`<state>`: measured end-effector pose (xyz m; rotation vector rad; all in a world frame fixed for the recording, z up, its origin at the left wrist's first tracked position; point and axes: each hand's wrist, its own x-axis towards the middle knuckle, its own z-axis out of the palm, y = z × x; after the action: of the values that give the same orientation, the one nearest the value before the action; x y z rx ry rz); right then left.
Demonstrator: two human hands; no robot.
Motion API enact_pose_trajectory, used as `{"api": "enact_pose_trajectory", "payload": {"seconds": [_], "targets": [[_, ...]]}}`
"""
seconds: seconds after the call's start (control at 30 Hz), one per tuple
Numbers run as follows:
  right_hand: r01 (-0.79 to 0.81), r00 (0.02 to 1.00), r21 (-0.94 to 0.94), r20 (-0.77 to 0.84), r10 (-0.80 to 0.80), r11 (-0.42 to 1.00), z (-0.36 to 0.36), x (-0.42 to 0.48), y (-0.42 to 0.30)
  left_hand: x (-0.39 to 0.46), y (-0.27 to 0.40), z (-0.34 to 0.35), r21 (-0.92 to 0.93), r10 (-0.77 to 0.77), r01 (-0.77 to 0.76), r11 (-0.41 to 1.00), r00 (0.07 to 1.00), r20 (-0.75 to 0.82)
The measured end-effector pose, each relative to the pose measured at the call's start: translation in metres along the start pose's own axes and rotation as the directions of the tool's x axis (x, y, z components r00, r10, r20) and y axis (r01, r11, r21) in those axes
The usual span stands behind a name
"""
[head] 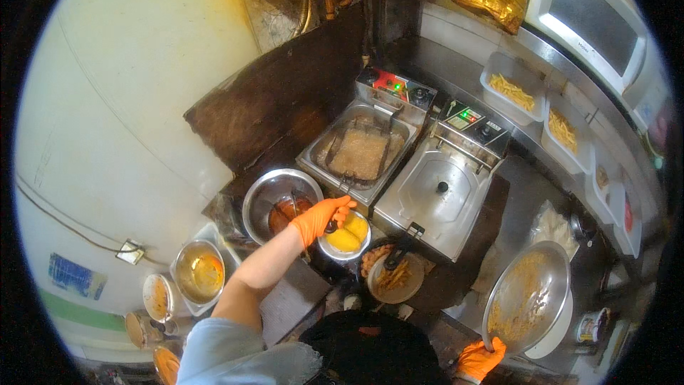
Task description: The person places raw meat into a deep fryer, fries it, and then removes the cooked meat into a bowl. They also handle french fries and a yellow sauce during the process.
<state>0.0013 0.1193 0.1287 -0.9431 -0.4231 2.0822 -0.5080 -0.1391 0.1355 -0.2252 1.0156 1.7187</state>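
Note:
My left hand (pixel 320 220), in an orange glove, is closed around the dark handle of a wire fryer basket (pixel 359 154). The basket sits in the left fryer (pixel 398 168), where pale foam covers its contents. Beside this hand are a steel bowl (pixel 255 206) with reddish-brown sauce and a round metal dish (pixel 342 254) of yellow food. At the lower right my right hand (pixel 482 358), gloved in orange too, grips the rim of a large steel mixing bowl (pixel 534 299). That bowl is tilted, with yellowish crumbs and residue stuck inside. A white round container (pixel 561 326) is partly hidden behind it.
A second fryer with a steel lid (pixel 417 198) stands to the right. Before me, a round dish (pixel 412 293) holds fried strips, with a black-handled utensil (pixel 398 254) over it. Plastic tubs of fries (pixel 489 88) line the right shelf, under a microwave (pixel 588 16). Another bowl (pixel 187 256) stands left.

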Motion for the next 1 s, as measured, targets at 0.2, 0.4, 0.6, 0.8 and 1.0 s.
{"api": "enact_pose_trajectory", "payload": {"seconds": [0.2,0.4,0.6,0.8,1.0], "targets": [[0.066,0.991,-0.031,-0.115,-0.069,0.997,0.011,-0.002,0.009,-0.036,0.005,-0.001,0.272,0.173,-0.153,0.950,0.984,-0.050],[0.153,0.978,0.032,-0.148,-0.147,0.988,0.064,-0.001,0.020,-0.055,0.010,0.010,0.393,0.324,-0.290,0.873,0.946,-0.022],[-0.033,0.996,0.002,0.089,0.032,0.999,0.032,0.035,0.010,-0.060,0.013,0.010,0.372,0.320,-0.286,0.883,0.947,-0.033],[0.002,0.991,-0.022,-0.137,-0.005,1.000,0.046,0.043,0.010,-0.080,0.028,0.048,0.317,0.345,-0.319,0.893,0.938,-0.030],[0.032,0.994,-0.003,-0.103,-0.032,0.999,0.061,0.038,0.006,-0.066,0.027,0.035,0.338,0.343,-0.323,0.884,0.939,-0.001]]}}
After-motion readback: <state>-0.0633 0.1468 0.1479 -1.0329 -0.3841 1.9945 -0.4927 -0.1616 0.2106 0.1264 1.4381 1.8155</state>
